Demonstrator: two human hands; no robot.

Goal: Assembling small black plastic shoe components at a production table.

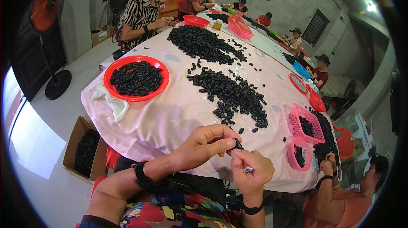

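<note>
My left hand (206, 146) pinches a small black cylindrical piece (238, 145) between thumb and forefinger, above the near edge of the table. Close against it, my right hand (255, 172) is closed around a thin tool (248, 169); only a pale, bluish end shows below the fingers, and its kind cannot be made out. Beyond my hands a loose pile of similar black pieces (227, 92) lies on the pink tablecloth (157, 121). To the left, a red round tray (165, 84) holds many more of them, some with brownish tints.
A white cloth (117, 105) hangs by the tray. On the floor at left stands a cardboard box (73, 153) of black pieces. Pink baskets (293, 119) sit at right, near a co-worker in orange (355, 211). A larger black heap (199, 43) lies farther back; several people work along the table.
</note>
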